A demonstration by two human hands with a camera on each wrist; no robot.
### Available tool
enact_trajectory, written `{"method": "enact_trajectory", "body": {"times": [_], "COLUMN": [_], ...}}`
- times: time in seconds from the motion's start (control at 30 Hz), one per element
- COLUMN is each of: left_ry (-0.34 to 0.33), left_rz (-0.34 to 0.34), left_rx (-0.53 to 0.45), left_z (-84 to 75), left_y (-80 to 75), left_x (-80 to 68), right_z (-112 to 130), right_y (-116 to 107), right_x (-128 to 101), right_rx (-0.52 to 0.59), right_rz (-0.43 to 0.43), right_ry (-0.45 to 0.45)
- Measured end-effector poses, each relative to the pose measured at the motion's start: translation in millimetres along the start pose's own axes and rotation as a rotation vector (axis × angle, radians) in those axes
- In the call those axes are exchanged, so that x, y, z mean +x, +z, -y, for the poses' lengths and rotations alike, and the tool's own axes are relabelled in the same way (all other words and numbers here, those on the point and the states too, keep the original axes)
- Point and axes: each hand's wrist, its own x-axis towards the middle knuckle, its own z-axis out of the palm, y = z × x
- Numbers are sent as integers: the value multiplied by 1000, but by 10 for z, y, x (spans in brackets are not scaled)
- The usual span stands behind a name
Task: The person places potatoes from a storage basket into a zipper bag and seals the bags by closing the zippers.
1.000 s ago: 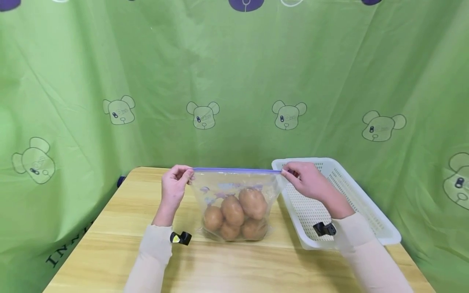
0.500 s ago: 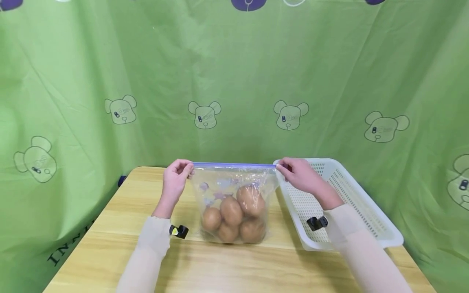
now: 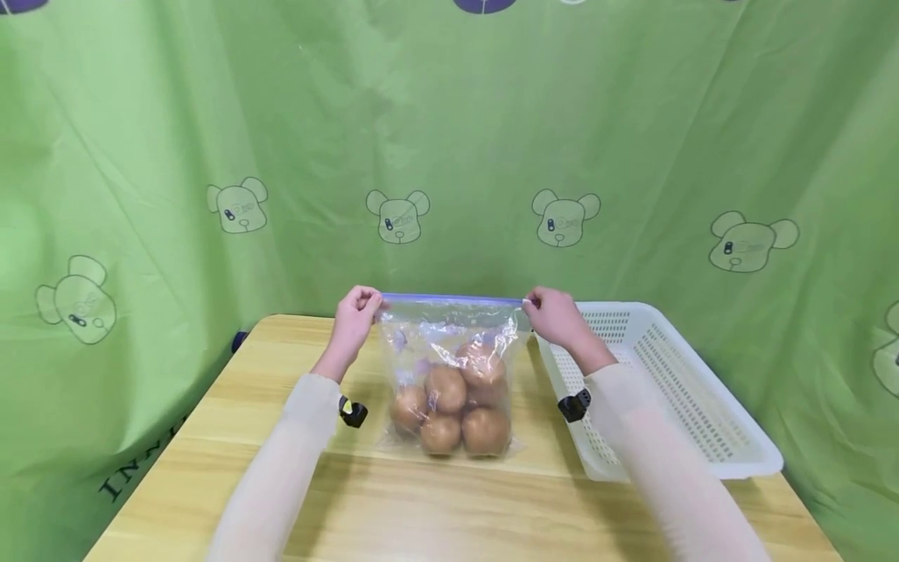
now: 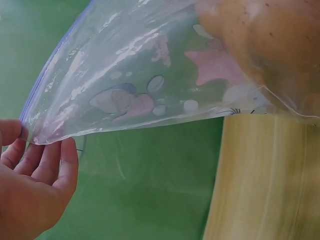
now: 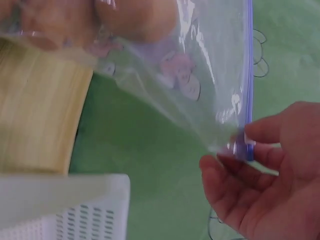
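Two bare hands, the left hand (image 3: pixel 356 312) and the right hand (image 3: pixel 553 316), each ending a long, close-fitting sleeve (image 3: pixel 281 468) of pale cream, thin and slightly sheer-looking. At each wrist a small black device (image 3: pixel 353 411), strapped on the inner side just past the cuff, the right one (image 3: pixel 574 406) much the same shape. No rings or other markings apparent on the fingers (image 4: pixel 55 160), though the wrist views are soft and blurred.
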Motion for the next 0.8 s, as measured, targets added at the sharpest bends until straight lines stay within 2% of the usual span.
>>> {"method": "enact_trajectory", "body": {"times": [0.1,0.23,0.47,0.63,0.8], "left_ry": [-52,-96,-190,-273,-357], "left_rz": [18,26,37,97,157], "left_rx": [-29,-48,-58,-44,-61], "left_z": [35,90,211,359,487], "left_y": [25,60,75,70,103], "left_x": [67,129,234,265,246], "right_z": [35,39,-28,-120,-232], "right_y": [75,201,441,628,801], "right_x": [42,73,144,165,171], "right_rx": [95,176,237,271,311], "right_rz": [16,20,55,53,29], "right_ry": [87,160,191,201,266]}}
